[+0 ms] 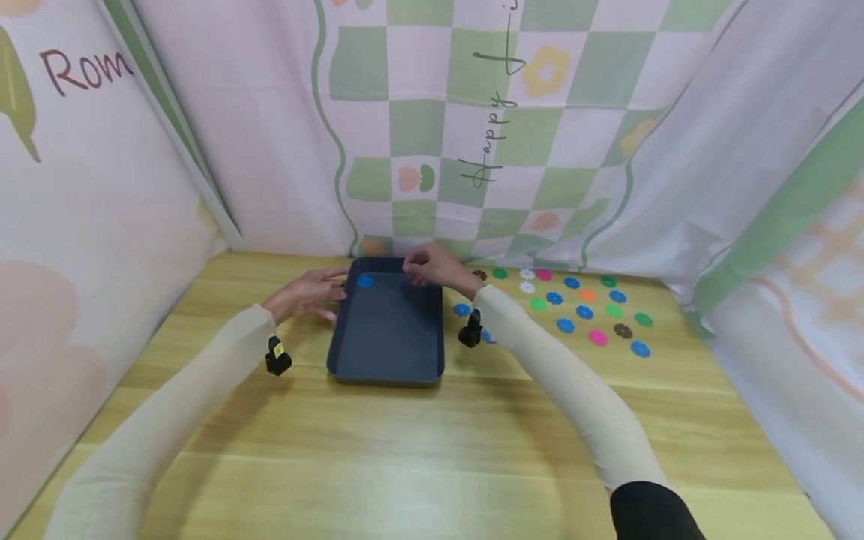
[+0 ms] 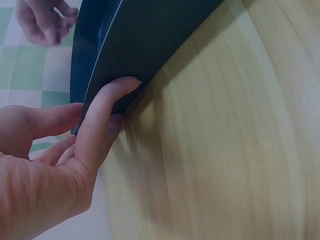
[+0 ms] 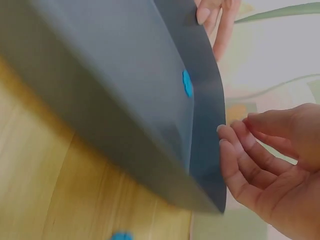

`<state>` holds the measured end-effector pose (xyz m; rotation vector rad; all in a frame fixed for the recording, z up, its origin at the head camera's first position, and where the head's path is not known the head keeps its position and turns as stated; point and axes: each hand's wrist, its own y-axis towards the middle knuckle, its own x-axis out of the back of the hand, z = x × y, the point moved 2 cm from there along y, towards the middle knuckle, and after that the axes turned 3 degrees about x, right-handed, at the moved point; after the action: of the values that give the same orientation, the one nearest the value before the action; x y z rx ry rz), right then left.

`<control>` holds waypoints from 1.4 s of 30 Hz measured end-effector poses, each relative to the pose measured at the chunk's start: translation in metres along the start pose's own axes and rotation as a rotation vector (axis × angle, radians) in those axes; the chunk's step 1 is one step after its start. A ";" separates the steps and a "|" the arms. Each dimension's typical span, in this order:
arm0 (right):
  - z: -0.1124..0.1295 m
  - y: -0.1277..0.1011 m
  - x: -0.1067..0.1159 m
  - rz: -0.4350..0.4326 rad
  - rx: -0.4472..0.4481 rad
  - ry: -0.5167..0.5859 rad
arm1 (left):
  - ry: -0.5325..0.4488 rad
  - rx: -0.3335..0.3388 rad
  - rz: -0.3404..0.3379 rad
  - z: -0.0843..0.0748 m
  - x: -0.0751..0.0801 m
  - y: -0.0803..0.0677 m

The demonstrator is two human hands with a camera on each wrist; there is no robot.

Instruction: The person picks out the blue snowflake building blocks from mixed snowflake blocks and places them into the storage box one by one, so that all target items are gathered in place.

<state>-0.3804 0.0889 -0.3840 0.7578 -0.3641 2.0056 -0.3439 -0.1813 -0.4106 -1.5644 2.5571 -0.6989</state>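
Head view: left hand (image 1: 309, 293), fingers loosely spread, touches the tray (image 1: 389, 330); right hand (image 1: 435, 268), loosely curled, holds nothing.

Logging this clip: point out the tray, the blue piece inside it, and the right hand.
Tray (image 1: 388, 334): head view, bare floor.
Blue piece (image 1: 365, 281): head view, upper face.
Right hand (image 1: 434, 266): head view, middle of hand.

Green-checked curtain (image 1: 418, 127) behind a wood-grain tabletop (image 1: 378, 465)

Smooth matt tray (image 1: 388, 334), wood-grained table (image 1: 405, 457) — faintly glossy, matt cloth curtain (image 1: 416, 127)
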 end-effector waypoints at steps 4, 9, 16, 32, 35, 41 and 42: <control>-0.011 -0.014 0.014 -0.009 0.025 -0.028 | -0.007 -0.014 0.019 0.001 0.002 -0.002; -0.025 -0.031 0.028 -0.038 0.020 -0.058 | -0.033 -0.037 0.060 0.002 0.003 -0.005; -0.039 -0.052 0.041 -0.029 0.064 -0.104 | -0.011 -0.015 0.039 0.002 0.002 -0.003; -0.073 -0.091 0.051 0.073 0.104 0.010 | -0.002 -0.017 0.018 0.002 0.001 -0.005; -0.078 -0.096 0.048 0.098 0.065 0.008 | 0.006 -0.014 0.016 0.002 0.002 -0.004; -0.083 -0.102 0.038 0.152 0.059 -0.074 | 0.020 -0.002 -0.014 0.003 -0.002 -0.002; -0.083 -0.104 0.038 0.154 0.069 -0.080 | 0.022 -0.005 -0.016 0.003 -0.004 -0.002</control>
<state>-0.3367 0.2125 -0.4284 0.8777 -0.4120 2.1454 -0.3398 -0.1794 -0.4133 -1.5891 2.5668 -0.7158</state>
